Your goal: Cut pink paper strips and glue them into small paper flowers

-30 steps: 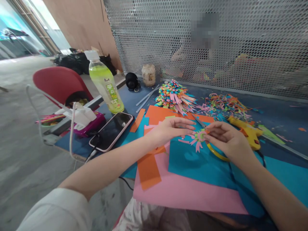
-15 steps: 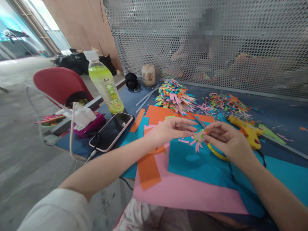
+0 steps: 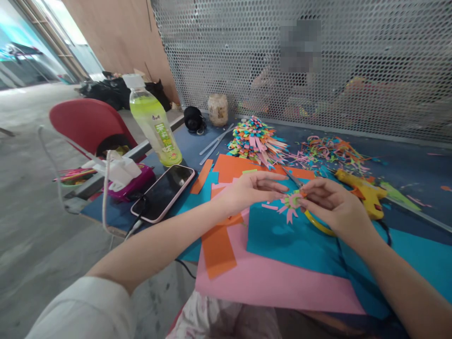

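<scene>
The right hand (image 3: 326, 200) is pinching a small fringed paper piece (image 3: 291, 202), pink and green, between thumb and fingers. The left hand (image 3: 252, 190) is reaching in from the other side, its upper fingers held out and its thumb tip meeting the piece's edge—whether it is gripping, I cannot tell. The piece is hanging above a blue sheet (image 3: 278, 242), which is lying over a larger pink sheet (image 3: 275, 287). Yellow-handled scissors (image 3: 319, 227) are resting just beside the right hand, partly hidden by it, and a yellow glue gun (image 3: 367, 195) is lying beyond. Farther back on the surface (image 3: 406, 160), a layered paper cone (image 3: 256, 141) is standing near a heap of shreds (image 3: 335, 153)—orange, pink, green and blue.
</scene>
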